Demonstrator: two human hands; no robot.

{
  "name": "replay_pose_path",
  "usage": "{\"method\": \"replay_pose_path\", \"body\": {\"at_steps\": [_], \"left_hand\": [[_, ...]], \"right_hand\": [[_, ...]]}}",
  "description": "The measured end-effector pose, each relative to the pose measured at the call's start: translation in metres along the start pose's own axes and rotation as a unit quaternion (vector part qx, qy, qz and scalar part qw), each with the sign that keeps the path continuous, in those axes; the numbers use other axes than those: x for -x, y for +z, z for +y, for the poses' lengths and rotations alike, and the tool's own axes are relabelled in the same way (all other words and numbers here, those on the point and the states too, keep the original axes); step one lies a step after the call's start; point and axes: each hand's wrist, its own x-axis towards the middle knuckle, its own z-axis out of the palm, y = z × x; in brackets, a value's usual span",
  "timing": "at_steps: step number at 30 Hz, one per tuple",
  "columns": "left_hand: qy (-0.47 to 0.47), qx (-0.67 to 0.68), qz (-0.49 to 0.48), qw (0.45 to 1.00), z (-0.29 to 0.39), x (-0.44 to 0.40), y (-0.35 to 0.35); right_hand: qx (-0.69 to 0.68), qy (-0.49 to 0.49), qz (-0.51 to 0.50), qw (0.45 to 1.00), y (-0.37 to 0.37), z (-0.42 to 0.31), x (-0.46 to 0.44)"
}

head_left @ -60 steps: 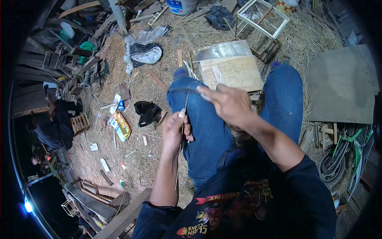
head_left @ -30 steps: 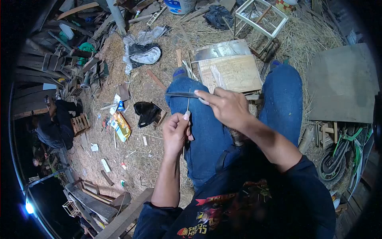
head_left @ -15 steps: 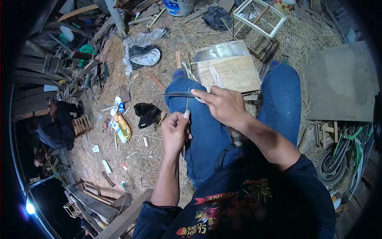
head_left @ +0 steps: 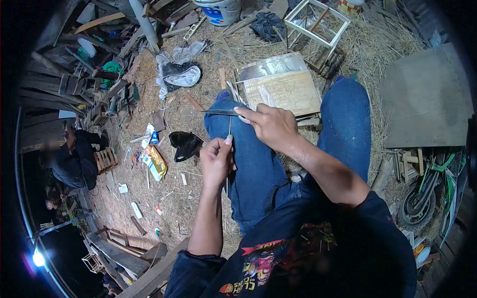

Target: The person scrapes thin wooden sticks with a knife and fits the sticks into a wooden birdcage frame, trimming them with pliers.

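A thin stick (head_left: 230, 127) is pinched in my left hand (head_left: 215, 158), above the jeans-covered left knee. Its upper end points away from me, and its lower part runs back past the wrist. My right hand (head_left: 271, 124) is closed on a knife, with the index finger laid along it. The knife's blade (head_left: 218, 112) points left and lies across the upper part of the stick. The two hands are close together but apart.
Boards (head_left: 285, 92) lie on the straw-strewn floor beyond my knees. A black bag (head_left: 185, 145) and a yellow packet (head_left: 155, 161) are to the left. Another person (head_left: 74, 159) sits at far left. A white frame (head_left: 318, 22) stands ahead; a large panel (head_left: 425, 99) is at right.
The right hand was blurred two seconds ago and is now sharp, with the blade still across the stick. Both hands sit slightly further left in view. The surroundings have shifted a little as the view moved.
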Motion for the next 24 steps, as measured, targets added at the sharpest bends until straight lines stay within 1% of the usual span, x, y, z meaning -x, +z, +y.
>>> {"method": "replay_pose_path", "body": {"at_steps": [1, 3, 4, 5, 7, 9, 11, 12, 16, 19, 22, 24], "left_hand": [[0.0, 0.001, 0.0, 1.0, 0.0, 0.001, 0.0], [0.003, -0.011, -0.009, 1.0, -0.004, 0.002, -0.004], [0.007, -0.023, -0.019, 1.0, -0.005, 0.002, -0.005], [0.01, -0.025, -0.02, 0.999, -0.006, 0.001, -0.005], [0.001, -0.003, -0.014, 1.0, -0.008, 0.001, -0.005], [-0.013, 0.005, -0.02, 1.0, -0.005, 0.001, -0.005], [-0.028, 0.009, -0.025, 0.999, -0.002, 0.0, -0.007], [-0.039, 0.007, -0.032, 0.999, -0.001, 0.0, -0.008], [-0.055, 0.015, -0.048, 0.997, 0.001, -0.002, -0.011], [-0.048, 0.023, -0.042, 0.998, 0.001, -0.002, -0.01], [-0.051, 0.01, -0.036, 0.998, -0.001, -0.001, -0.011], [-0.047, 0.015, -0.032, 0.998, 0.0, 0.001, -0.009]], "right_hand": [[-0.001, 0.0, 0.0, 1.0, 0.002, 0.001, -0.001], [0.055, 0.054, -0.039, 0.996, 0.004, 0.008, -0.011], [0.04, 0.057, -0.026, 0.997, 0.001, 0.018, -0.015], [0.039, 0.058, -0.023, 0.997, 0.001, 0.02, -0.013], [0.007, 0.038, 0.029, 0.999, -0.006, 0.01, -0.004], [-0.006, 0.034, 0.02, 0.999, -0.014, 0.0, 0.002], [-0.037, 0.006, -0.001, 0.999, -0.014, -0.003, 0.007], [-0.031, 0.013, -0.013, 0.999, -0.01, -0.003, 0.008], [-0.027, -0.01, 0.005, 1.0, -0.004, -0.001, 0.007], [-0.013, -0.001, 0.002, 1.0, -0.003, 0.0, 0.0], [0.0, 0.023, 0.007, 1.0, -0.007, 0.005, -0.006], [0.01, 0.051, -0.01, 0.999, -0.01, 0.005, -0.004]]}}
